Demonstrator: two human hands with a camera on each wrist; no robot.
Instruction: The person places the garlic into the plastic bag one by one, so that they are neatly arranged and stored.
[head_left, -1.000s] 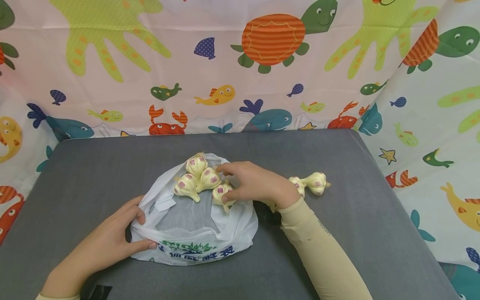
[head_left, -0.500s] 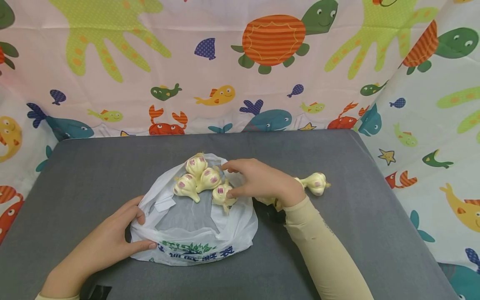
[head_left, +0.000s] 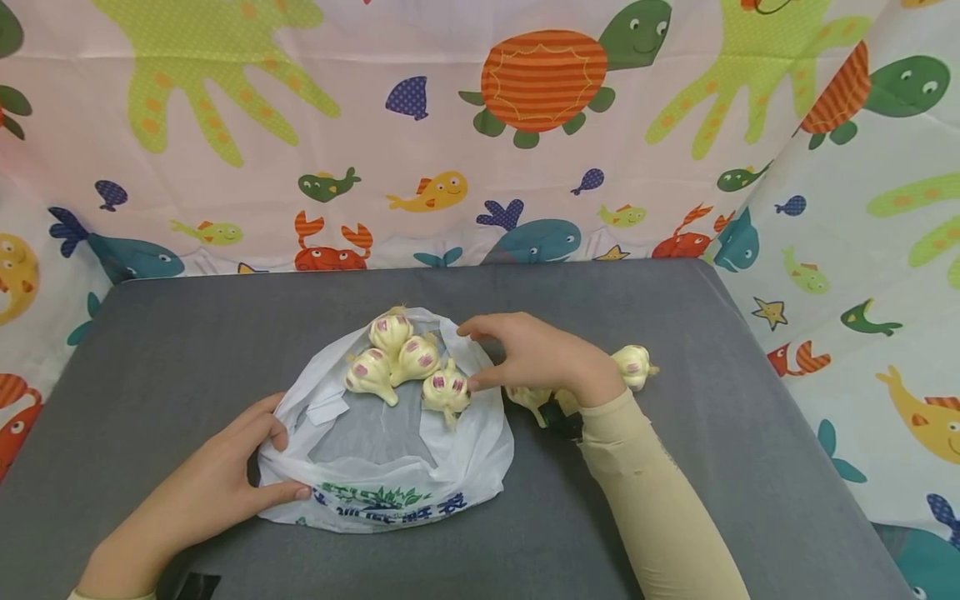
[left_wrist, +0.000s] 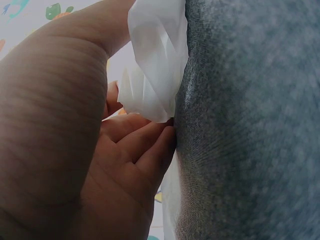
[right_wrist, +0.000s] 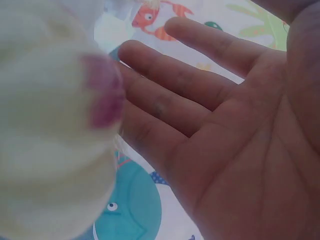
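A white plastic bag [head_left: 382, 500] with blue and green print lies open-mouthed, several garlic bulbs [head_left: 417, 358] resting inside. My left hand [head_left: 213, 479] holds the bag's left rim, fingers over the edge and thumb along the front; the left wrist view shows the white plastic [left_wrist: 155, 65] between thumb and fingers. Over the bag's right rim hovers my right hand [head_left: 547, 354], holding nothing, its thumb tip near the rightmost bulb [head_left: 446, 390] in the bag. Its fingers [right_wrist: 175, 80] look nearly straight in the right wrist view, where a garlic bulb [right_wrist: 55, 140] looms close and blurred.
Right of the bag, more garlic bulbs [head_left: 634, 365] lie on the grey table [head_left: 750, 500], some partly hidden under my right hand and wrist. A curtain [head_left: 450, 100] with sea-animal prints stands behind the table and along its sides.
My right hand has moved off the rightmost bulb in the bag, shifting right and slightly away, and its fingers have parted from that bulb. The left hand and bag have stayed in place.
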